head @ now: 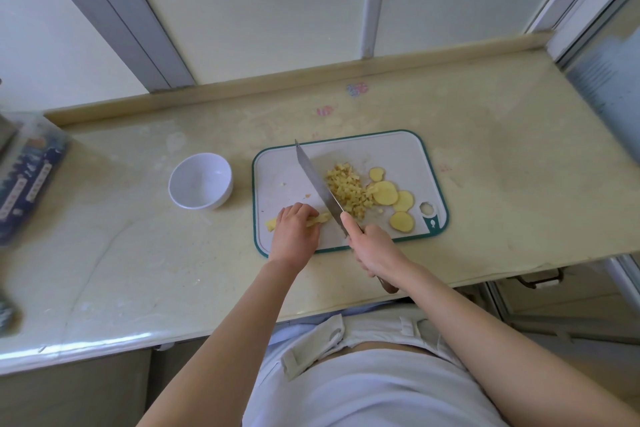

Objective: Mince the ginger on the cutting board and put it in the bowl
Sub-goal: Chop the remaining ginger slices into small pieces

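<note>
The cutting board (391, 152), white with a teal rim, lies on the beige countertop (502, 149). The left hand (294, 232) sits on the board's near left corner, its fingers curled down over a bundle of ginger strips (320, 218) and pinning them to the board; the strips stick out on both sides of the hand. The right hand (374, 246) wraps around the handle of a kitchen knife (317, 184), index finger stretched along the heel of the blade. The blade runs diagonally from the hand up toward the board's far left edge, just right of the strips; whether its edge touches the board cannot be told. Just right of the blade is a pile of diced ginger (348, 189), and beside that lie 4 round ginger slices (403, 200), some overlapping. A white bowl (200, 181) stands on the counter left of the board, apart from it. A blue box (27, 180) rests at the counter's far left.
</note>
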A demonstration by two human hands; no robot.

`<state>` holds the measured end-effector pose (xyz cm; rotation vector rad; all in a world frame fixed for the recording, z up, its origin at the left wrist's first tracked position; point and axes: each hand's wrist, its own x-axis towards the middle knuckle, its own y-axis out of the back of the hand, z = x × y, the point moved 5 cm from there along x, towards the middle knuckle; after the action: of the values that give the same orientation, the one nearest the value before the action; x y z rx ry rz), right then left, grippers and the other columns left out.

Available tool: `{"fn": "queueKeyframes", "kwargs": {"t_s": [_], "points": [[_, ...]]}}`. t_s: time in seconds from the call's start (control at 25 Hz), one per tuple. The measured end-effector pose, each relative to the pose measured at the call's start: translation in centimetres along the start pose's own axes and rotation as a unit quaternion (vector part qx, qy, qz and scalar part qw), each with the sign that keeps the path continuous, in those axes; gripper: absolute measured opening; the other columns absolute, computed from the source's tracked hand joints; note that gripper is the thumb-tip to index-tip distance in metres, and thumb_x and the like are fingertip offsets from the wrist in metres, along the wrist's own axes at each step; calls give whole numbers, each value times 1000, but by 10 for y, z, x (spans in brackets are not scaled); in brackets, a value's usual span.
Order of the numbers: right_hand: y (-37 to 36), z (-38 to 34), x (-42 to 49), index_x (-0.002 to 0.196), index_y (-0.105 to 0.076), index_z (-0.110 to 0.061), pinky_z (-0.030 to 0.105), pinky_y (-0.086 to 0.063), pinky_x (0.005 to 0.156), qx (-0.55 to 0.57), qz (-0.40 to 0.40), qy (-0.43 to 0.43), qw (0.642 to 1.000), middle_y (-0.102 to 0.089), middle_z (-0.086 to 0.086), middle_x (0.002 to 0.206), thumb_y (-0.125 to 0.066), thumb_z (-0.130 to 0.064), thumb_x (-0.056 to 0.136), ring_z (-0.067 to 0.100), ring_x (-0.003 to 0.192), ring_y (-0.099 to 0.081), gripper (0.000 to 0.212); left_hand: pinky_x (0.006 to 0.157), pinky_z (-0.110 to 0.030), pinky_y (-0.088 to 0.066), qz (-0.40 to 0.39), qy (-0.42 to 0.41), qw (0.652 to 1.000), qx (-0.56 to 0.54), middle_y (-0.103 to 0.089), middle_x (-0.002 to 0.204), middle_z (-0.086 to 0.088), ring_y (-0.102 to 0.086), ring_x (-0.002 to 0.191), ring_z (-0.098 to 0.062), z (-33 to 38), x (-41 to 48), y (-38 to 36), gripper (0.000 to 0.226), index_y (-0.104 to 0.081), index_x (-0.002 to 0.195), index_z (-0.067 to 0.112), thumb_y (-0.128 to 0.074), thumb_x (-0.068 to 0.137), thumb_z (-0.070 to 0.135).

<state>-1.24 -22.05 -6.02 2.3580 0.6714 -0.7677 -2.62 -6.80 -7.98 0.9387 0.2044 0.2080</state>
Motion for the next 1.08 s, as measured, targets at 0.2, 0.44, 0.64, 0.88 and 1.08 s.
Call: {"fn": "queueKeyframes", "kwargs": {"t_s": [0.2,0.44,0.64,0.88,1.08], "points": [[-3,-3,-7,68,-33,-18,20,-26,38,18,0,5,1000,-29,-4,52,-32,-65,95,13,39,-27,55,89,-33,-41,30,5,999,-19,-63,95,-9,-53,96,-29,1,-1,-2,12,-66,94,4,-65,82,8],[-5,-7,-6,60,-30,-18,24,-25,43,-18,2,8,1000,-31,-2,52,-31,-63,97,15,40,-28,58,89,-34,-42,47,-4,999,-16,-64,92,-9,-54,92,-28,4,-2,-1,10,-67,91,3,-65,81,6],[-9,-6,0,57,-30,-16,27,-29,47,-54,7,-3,998,-35,2,53,-29,-60,99,19,45,-33,61,87,-31,-39,47,-4,999,-15,-64,93,-10,-53,94,-29,4,-2,-1,12,-67,92,2,-64,80,2],[-12,-5,1,60,-34,-13,27,-31,49,-96,13,-1,995,-39,4,60,-31,-55,101,17,51,-37,58,87,-31,-38,52,-9,999,-12,-64,94,-10,-53,94,-30,4,-2,-1,12,-67,92,3,-64,81,3],[-9,-3,2,63,-39,-16,22,-33,50,-73,9,3,997,-43,3,63,-32,-59,98,13,54,-40,56,91,-29,-35,30,-16,999,-10,-61,101,-8,-51,101,-29,1,-1,-1,16,-65,100,6,-62,85,11]]}}
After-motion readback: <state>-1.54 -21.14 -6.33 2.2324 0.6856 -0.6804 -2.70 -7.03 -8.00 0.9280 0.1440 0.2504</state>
